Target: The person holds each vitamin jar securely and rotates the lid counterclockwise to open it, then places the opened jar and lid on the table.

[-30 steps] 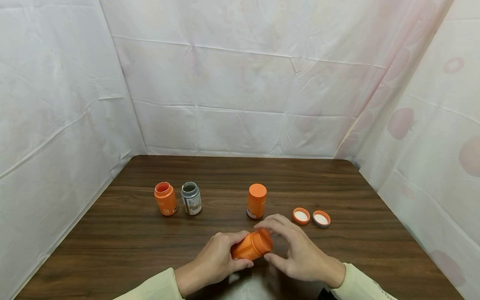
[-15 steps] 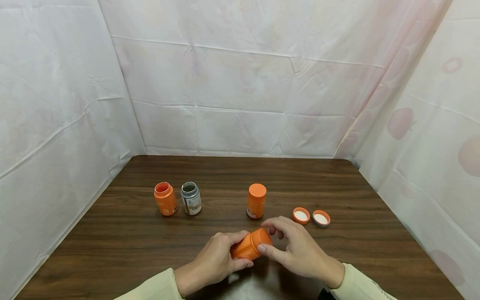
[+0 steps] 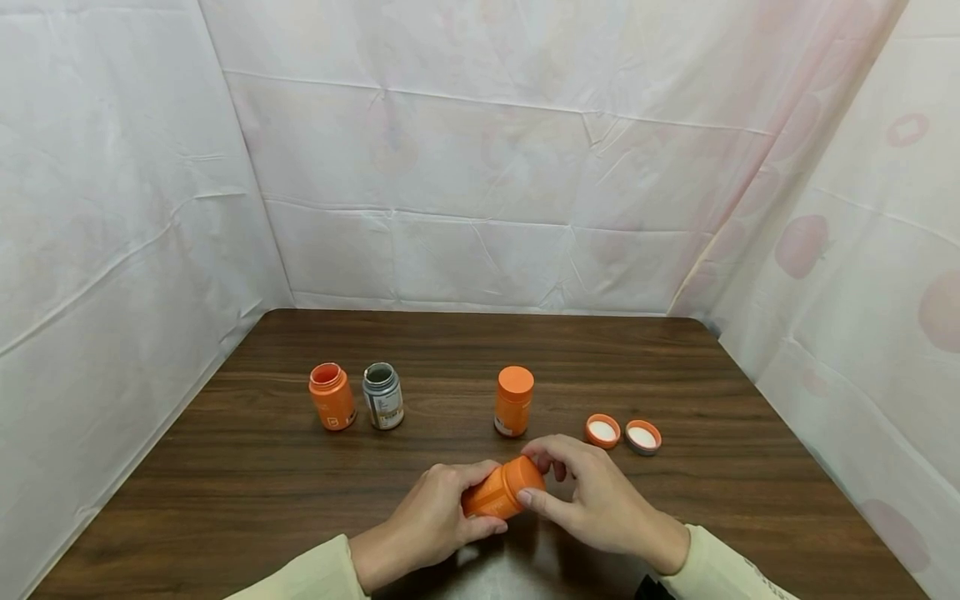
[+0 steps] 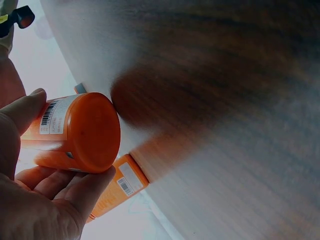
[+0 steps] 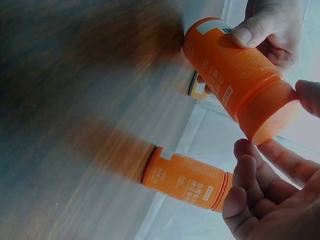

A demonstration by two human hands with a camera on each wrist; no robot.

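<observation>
My left hand grips an orange pill bottle around its body, and the bottle tilts with its capped end up to the right. On that end sits an orange screw cap. Thumb and fingertips of my right hand pinch the cap's edge, as the right wrist view shows with the cap between them. From the left wrist view, the bottle's round base faces the camera, just above the table.
Behind the hands stands another capped orange bottle. At left are an uncapped orange bottle and an uncapped grey bottle. Two caps, one orange and one grey-rimmed, lie inner side up on the wooden table.
My right thumb and fingers have come in from a looser spread onto the cap and now pinch it. The left hand and its bottle have stayed in place.
</observation>
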